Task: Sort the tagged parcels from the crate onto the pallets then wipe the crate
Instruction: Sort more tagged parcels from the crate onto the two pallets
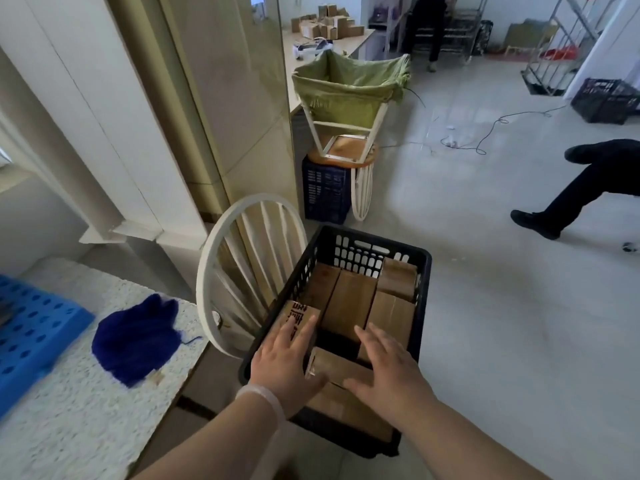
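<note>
Pale floor tiles run out behind a black plastic crate (426,258), which stands just beside a white spindle-back chair (221,265); what carries the crate cannot be told. Brown cardboard parcels fill it, several packed along its far and right walls.

Both hands are down in the crate's near half. The left hand (287,362) is at the left wall, fingers straight and close together, lying flat on a printed parcel (298,313). The right hand (388,368) is nearer the right wall, fingers straight and slightly spread. Neither hand curls round anything.

Between the two thumbs lies a plain parcel (341,367), its long axis running roughly from left wall to right wall, one end toward each palm. Closing both hands inward on those ends looks like the coming move.

Left of the crate, on a speckled counter (86,410), a blue pallet (34,327) lies at the left edge, with a dark blue cloth (138,337) between it and the crate; the left hand is nearer both.
</note>
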